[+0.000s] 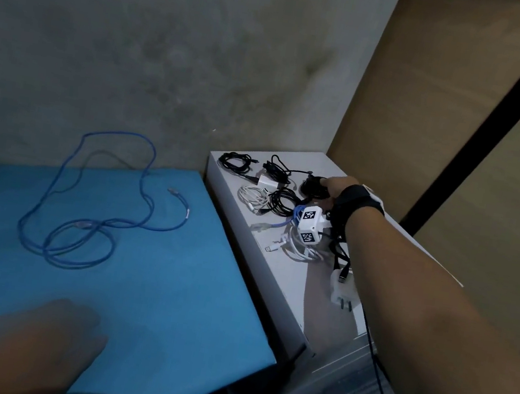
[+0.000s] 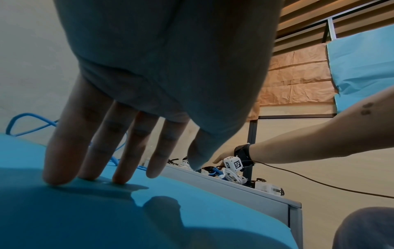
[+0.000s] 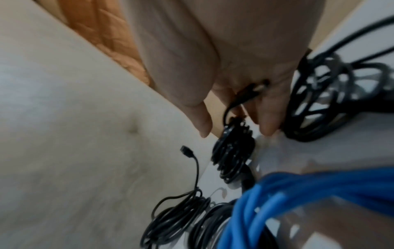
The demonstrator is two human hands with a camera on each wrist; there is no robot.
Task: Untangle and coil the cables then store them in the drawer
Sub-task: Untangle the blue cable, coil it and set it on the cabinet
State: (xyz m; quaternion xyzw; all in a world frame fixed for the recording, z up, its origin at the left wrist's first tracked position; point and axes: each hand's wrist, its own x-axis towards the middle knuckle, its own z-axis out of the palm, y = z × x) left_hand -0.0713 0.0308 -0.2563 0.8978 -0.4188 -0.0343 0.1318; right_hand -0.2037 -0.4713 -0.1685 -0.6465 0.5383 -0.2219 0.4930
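Observation:
A long blue network cable [image 1: 87, 203] lies in loose loops on the blue mattress [image 1: 169, 284]. Several coiled cables sit on the white cabinet top [image 1: 271, 287]: black coils [image 1: 235, 162], a white coil [image 1: 253, 196] and a blue coil [image 3: 298, 193]. My right hand [image 1: 331, 187] reaches to the far end of the cabinet. It holds the plug end of a black cable coil [image 3: 232, 151] between its fingers while the coil rests on the top. My left hand [image 2: 119, 168] lies flat on the mattress with straight fingers and holds nothing.
A white charger plug [image 1: 343, 288] lies near the cabinet's front end, under my right forearm. A grey wall stands behind the mattress, and a wooden panel with a black frame stands right of the cabinet. A thin black wire runs down from my right wrist.

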